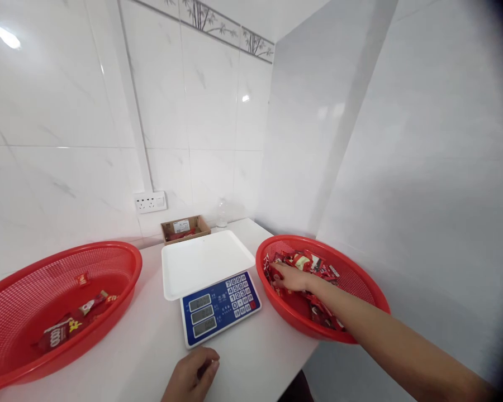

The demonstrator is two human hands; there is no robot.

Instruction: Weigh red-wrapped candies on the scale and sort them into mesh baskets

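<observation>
My right hand point(291, 277) reaches into the right red basket point(360, 282), down among small red snack packets point(302, 261). Its fingers bend around a red packet point(275, 272) by the basket's left wall, partly hiding it. My left hand point(193, 375) is on the white table just in front of the scale, its fingers curled in and nothing seen in them. Between the two baskets stands a digital scale with a blue keypad panel point(220, 307). Its white weighing tray point(207, 259) has nothing on it.
On the left, another red basket point(126, 279) holds a few larger packets point(58, 335). An open cardboard box point(203, 226) with red packets and a clear plastic bottle point(222, 213) stand behind the scale. A socket point(150, 202) is on the tiled wall.
</observation>
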